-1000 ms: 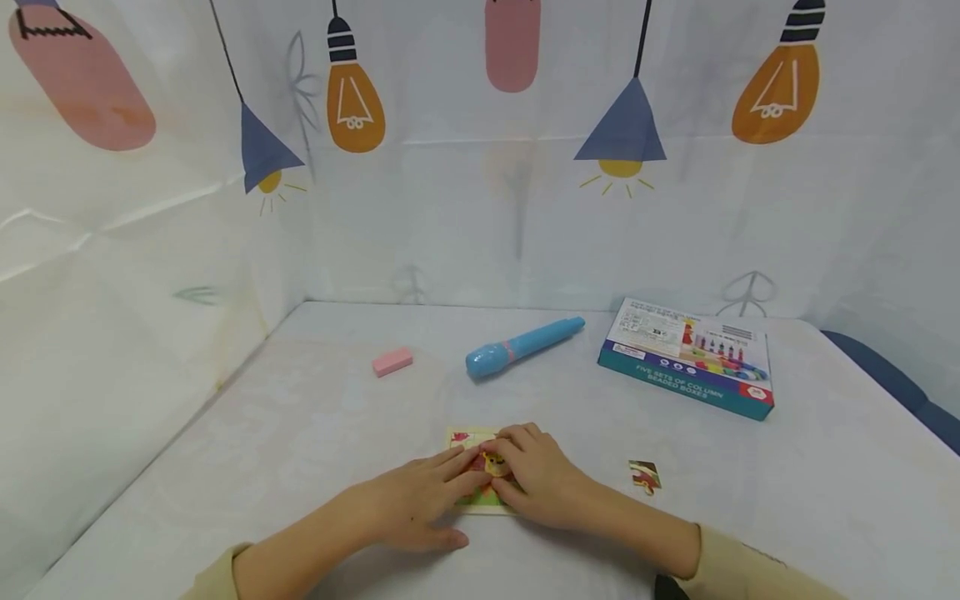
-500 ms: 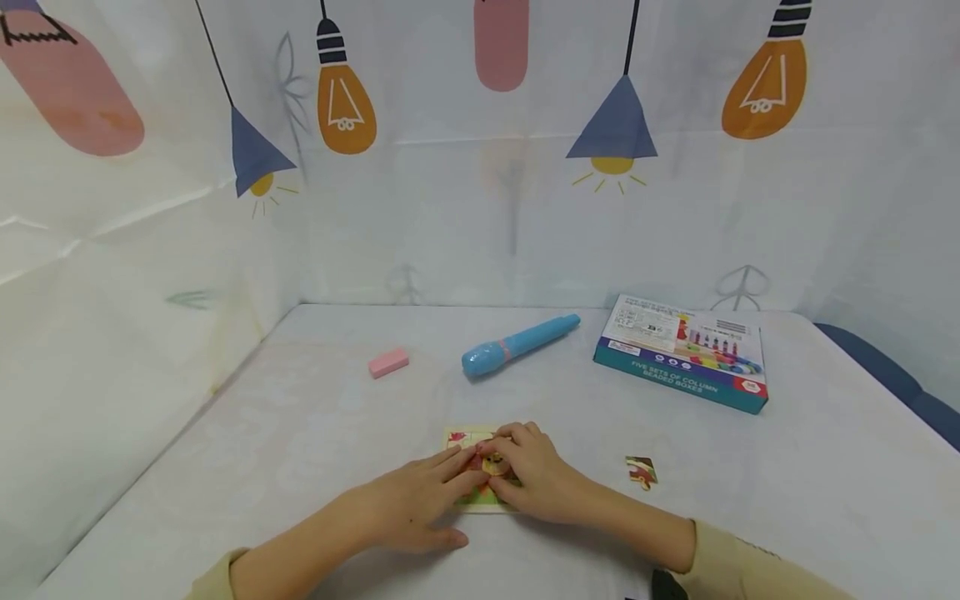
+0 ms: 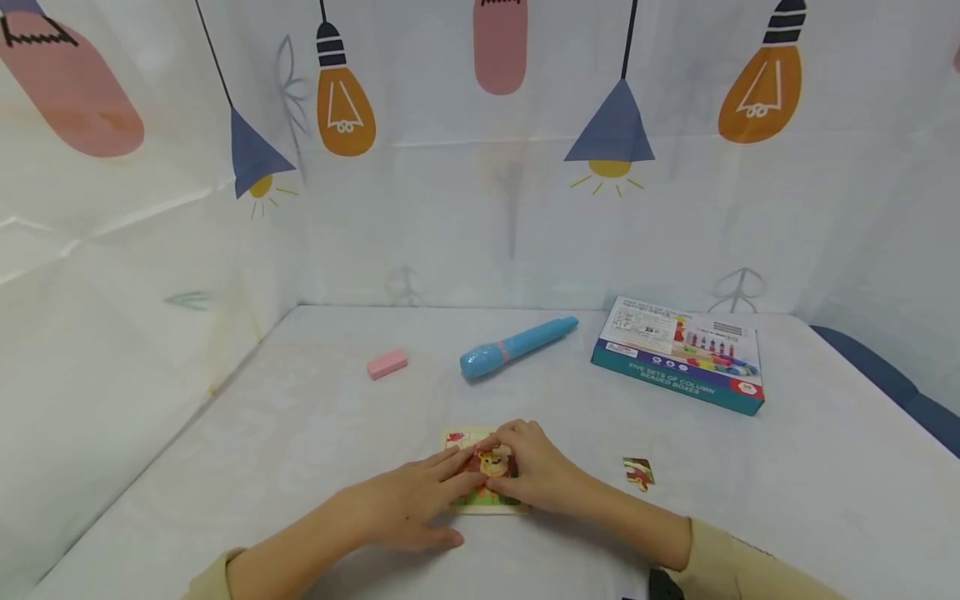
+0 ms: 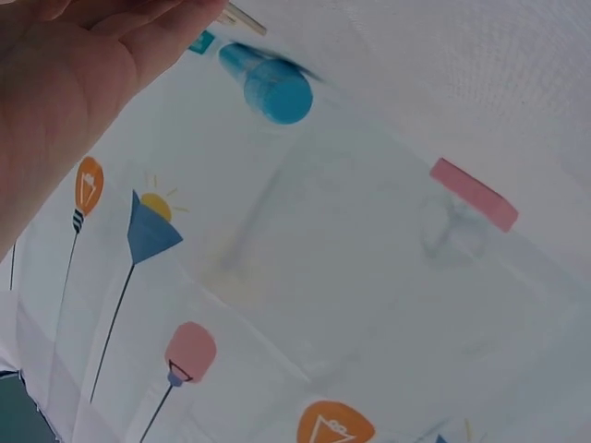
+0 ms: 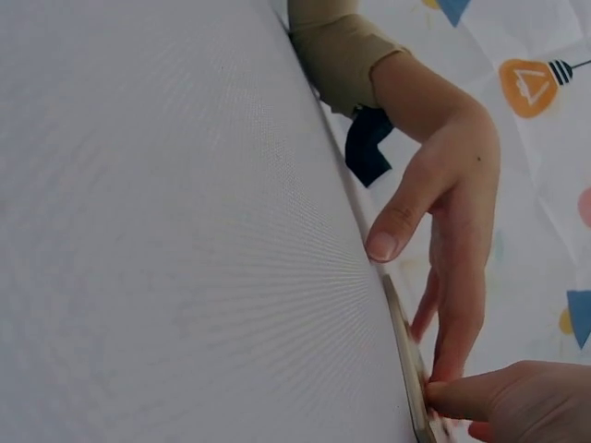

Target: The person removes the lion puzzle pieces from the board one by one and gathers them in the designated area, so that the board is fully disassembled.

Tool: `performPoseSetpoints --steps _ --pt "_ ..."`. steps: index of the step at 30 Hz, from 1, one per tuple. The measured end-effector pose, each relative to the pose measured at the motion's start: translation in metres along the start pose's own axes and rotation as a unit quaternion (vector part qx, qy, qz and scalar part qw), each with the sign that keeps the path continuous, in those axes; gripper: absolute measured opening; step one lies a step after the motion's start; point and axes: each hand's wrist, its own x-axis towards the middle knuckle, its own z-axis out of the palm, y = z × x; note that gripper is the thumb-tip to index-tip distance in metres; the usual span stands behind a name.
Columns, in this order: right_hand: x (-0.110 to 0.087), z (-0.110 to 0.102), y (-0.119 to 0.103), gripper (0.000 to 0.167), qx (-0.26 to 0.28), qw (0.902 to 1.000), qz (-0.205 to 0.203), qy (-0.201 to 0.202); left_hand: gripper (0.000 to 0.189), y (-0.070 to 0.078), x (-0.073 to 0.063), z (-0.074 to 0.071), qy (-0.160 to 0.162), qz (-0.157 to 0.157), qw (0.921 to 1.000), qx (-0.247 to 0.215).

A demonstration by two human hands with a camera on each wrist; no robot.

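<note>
A small jigsaw puzzle (image 3: 468, 437) with a cartoon animal picture in a pale frame lies flat on the white table before the person. The left hand (image 3: 416, 504) rests its straight fingers on the puzzle's left part, its thumb spread on the table. From the right, the right hand (image 3: 540, 471) curls its thumb and fingers about a puzzle piece (image 3: 493, 463) with the yellow animal face, at the middle of the board. Part of the puzzle is hidden under both hands. A loose puzzle piece (image 3: 639, 473) lies to the right of the right hand. In the right wrist view, fingertips of both hands meet at the puzzle frame (image 5: 399, 318).
Behind the puzzle lie a pink block (image 3: 387, 364) and a blue toy microphone (image 3: 517, 346). A flat bead-set box (image 3: 678, 354) sits at the back right. Printed curtains stand along the table's back and left sides.
The right hand's fingers have shifted slightly, and more of the animal face and the frame's lower right shows. The left hand stays on the puzzle. The head view has shifted slightly.
</note>
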Motion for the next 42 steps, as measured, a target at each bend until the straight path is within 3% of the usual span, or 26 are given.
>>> performPoseSetpoints --steps 8,14,20,42 --pt "-0.0008 0.0007 0.0003 0.062 -0.003 0.9997 0.006 0.022 0.064 -0.0009 -0.0007 -0.0013 -0.012 -0.023 0.9994 -0.02" --pt "-0.0005 0.0015 0.0002 0.063 -0.015 0.9991 -0.01 0.038 0.065 -0.0016 -0.0036 -0.005 -0.031 -0.072 0.9966 -0.023" --pt "0.0002 0.0014 -0.0005 0.062 -0.018 0.9992 0.001 0.034 0.065 -0.0022 -0.0043 -0.0073 -0.039 -0.08 0.9956 -0.027" --pt "0.0007 0.0034 0.0027 0.017 -0.004 0.9962 -0.015 0.086 0.066 -0.0009 -0.0048 -0.0063 -0.038 -0.086 0.9953 -0.022"
